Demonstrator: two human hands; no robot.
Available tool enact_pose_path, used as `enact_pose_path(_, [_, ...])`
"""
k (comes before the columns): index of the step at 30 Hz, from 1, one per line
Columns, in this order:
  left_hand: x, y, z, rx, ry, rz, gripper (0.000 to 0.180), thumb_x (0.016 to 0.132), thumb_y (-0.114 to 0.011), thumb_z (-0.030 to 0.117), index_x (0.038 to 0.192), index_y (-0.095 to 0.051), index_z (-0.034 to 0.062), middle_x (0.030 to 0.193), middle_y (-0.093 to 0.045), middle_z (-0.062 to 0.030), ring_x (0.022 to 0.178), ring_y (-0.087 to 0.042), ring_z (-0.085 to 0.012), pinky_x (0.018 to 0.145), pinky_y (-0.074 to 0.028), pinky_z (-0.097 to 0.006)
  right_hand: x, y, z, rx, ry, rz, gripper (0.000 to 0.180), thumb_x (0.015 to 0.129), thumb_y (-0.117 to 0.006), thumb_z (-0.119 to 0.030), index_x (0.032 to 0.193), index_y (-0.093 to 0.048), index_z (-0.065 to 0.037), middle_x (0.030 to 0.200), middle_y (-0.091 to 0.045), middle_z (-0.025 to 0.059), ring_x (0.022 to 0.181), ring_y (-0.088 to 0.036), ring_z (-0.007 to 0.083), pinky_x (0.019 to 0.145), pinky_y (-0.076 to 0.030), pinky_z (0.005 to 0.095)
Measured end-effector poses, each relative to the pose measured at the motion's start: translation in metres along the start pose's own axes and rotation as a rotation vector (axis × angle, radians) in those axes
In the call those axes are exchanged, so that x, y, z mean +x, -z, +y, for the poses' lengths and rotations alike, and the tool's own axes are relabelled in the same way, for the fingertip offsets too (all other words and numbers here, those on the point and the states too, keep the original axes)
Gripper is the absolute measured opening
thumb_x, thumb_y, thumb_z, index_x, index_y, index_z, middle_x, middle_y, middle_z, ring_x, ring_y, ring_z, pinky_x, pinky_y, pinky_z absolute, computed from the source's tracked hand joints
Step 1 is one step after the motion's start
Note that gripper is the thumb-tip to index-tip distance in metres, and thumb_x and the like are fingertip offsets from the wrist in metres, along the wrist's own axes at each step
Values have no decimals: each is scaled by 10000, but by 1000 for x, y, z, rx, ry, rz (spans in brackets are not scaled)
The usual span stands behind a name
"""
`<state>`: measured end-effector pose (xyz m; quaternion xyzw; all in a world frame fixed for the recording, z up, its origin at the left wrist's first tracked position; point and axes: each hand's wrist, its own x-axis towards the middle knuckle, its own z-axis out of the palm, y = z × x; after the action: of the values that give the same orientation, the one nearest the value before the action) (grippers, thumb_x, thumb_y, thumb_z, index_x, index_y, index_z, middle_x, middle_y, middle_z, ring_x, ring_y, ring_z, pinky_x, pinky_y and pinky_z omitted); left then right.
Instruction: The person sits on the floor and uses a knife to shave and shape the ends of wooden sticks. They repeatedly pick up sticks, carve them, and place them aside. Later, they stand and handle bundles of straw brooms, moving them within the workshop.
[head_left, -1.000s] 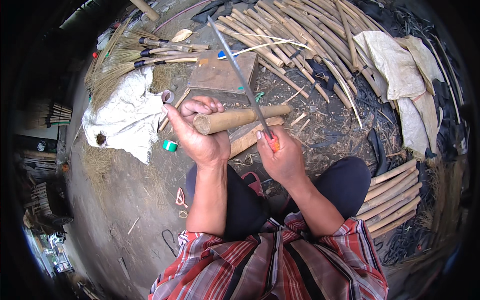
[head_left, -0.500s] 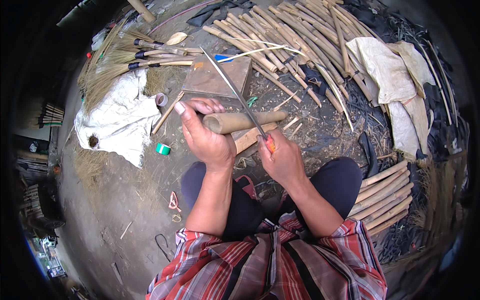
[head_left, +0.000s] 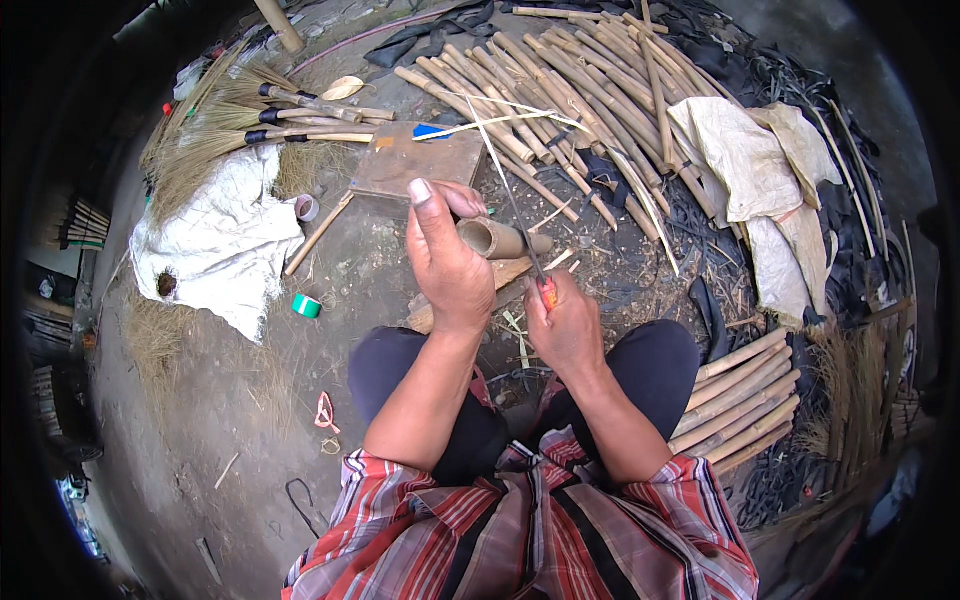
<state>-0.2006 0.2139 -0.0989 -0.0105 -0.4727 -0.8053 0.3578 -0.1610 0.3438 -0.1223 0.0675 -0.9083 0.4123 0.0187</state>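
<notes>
A short, hollow bamboo piece (head_left: 512, 243) is tilted in front of me, with its open end toward my left hand (head_left: 452, 265). That hand's fingers curl behind the tube, while its thumb stands up away from it. My right hand (head_left: 565, 325) grips the red-orange handle of a long-bladed knife (head_left: 508, 185). The thin blade points up and away from me, crossing the bamboo near its right part. Below the tube lies a light wooden block (head_left: 425, 318), partly covered by my left hand and the bamboo.
Long bamboo poles (head_left: 560, 95) are piled at the far right. Shorter cut poles (head_left: 740, 400) lie by my right knee. A wooden board (head_left: 400, 165), grass brooms (head_left: 215, 125), a white sack (head_left: 215, 240), green tape (head_left: 306, 306) and beige sacks (head_left: 745, 160) lie around me.
The bamboo piece has turned, so its open end faces me more. My left hand has tipped more upright, and the knife blade has swung to point more straight ahead.
</notes>
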Motion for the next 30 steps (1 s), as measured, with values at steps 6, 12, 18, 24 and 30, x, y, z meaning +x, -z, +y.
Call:
enact_pose_path(6, [5,5,1,15,-8,25,451,1115,-406,416,835,-460,67,808,-470,-70,807,-470,-190,806,-414,-348,-12,9,4,271,129,119,267,995,-644,-245,974,-615,20,663,-632,175,623,-686,329,603,-521,419])
enact_pose_path(12, [5,3,-4,56,27,19,489,1125,-367,423,820,-492,62,810,-521,-66,812,-503,-168,806,-422,-334,-4,-11,40,-31,-9,-20,270,982,-650,-255,968,-621,13,722,-653,234,658,-675,421,619,-505,476])
enact_pose_path(18, [12,10,1,71,-3,0,499,1129,-351,427,820,-496,62,801,-534,-69,793,-522,-163,794,-436,-330,-12,-5,48,156,-165,4,263,984,-654,-252,928,-606,0,696,-643,223,659,-678,419,586,-487,457])
enact_pose_path(24, [3,-1,-1,2,-7,18,401,1130,-371,395,918,-474,70,805,-519,-59,782,-526,-158,761,-448,-321,-1,-1,17,75,207,105,205,978,-670,-187,924,-608,1,616,-592,101,542,-577,166,556,-470,365])
enact_pose_path(30, [2,5,8,17,41,23,382,1130,-370,388,937,-472,74,803,-523,-58,781,-526,-159,774,-459,-336,-4,10,1,286,-35,-14,188,975,-673,-177,978,-617,3,620,-581,95,548,-550,145,548,-469,352])
